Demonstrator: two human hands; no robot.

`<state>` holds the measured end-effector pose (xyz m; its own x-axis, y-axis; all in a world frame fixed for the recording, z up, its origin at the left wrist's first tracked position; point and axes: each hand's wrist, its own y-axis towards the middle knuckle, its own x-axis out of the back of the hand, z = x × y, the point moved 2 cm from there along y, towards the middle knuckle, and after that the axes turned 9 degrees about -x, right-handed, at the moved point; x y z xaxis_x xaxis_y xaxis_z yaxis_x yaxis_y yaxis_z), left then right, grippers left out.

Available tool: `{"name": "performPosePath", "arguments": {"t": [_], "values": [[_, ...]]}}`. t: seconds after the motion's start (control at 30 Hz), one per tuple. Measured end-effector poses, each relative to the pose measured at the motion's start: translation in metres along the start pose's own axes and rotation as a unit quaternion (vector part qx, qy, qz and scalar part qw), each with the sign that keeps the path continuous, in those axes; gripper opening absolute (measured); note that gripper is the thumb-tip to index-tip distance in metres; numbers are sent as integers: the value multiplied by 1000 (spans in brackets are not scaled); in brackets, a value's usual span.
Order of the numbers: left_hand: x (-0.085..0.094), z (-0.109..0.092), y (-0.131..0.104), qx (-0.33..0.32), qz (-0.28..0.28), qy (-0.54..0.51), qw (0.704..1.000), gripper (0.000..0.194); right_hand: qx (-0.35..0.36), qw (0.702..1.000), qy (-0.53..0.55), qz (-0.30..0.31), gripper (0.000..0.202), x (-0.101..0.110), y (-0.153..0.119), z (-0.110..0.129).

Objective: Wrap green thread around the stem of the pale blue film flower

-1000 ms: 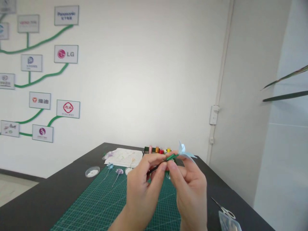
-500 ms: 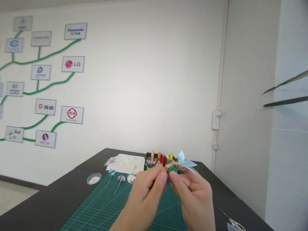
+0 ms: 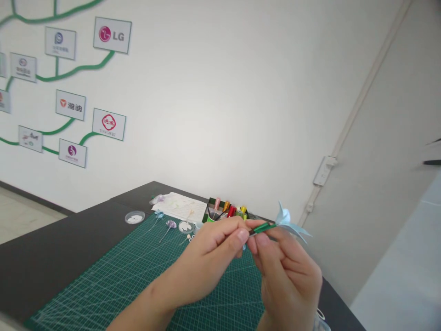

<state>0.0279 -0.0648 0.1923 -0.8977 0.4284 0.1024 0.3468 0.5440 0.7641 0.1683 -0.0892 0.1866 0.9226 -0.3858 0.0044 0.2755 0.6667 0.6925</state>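
Note:
A light blue artificial flower (image 3: 285,218) with pointed petals is held up over the cutting mat, its head to the right. Shiny green tape (image 3: 263,228) wraps the stem just below the petals. My left hand (image 3: 215,253) is closed, pinching the stem's lower end between thumb and forefinger. My right hand (image 3: 291,271) is closed as well, with thumb and fingers round the stem near the green part. The fingertips almost meet, and part of the stem is hidden behind them.
A green cutting mat (image 3: 113,271) covers much of the black table (image 3: 79,234). On it lie a blue flower (image 3: 159,214), a purple flower (image 3: 171,224) and a dish of white pieces (image 3: 186,226). Another dish (image 3: 134,217) stands left. Behind are white sheets (image 3: 179,207) and thread spools (image 3: 231,211).
The view has tilted and turned downward. Both hands still hold the blue flower, which has swung further right, with more of the green-wrapped stem showing between the hands.

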Motion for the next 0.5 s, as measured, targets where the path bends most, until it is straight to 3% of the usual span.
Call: {"name": "performPosePath", "arguments": {"t": [0.1, 0.23, 0.5], "values": [[3, 2, 2, 13, 12, -14, 1000, 39, 13, 999, -21, -44, 18, 0, 0, 0], [5, -1, 7, -24, 17, 55, 998, 34, 26, 994, -46, -95, 20, -2, -2, 1], [4, 3, 8, -41, -4, 78, 996, 38, 31, 996, -19, -80, 17, -5, 4, 1]]}}
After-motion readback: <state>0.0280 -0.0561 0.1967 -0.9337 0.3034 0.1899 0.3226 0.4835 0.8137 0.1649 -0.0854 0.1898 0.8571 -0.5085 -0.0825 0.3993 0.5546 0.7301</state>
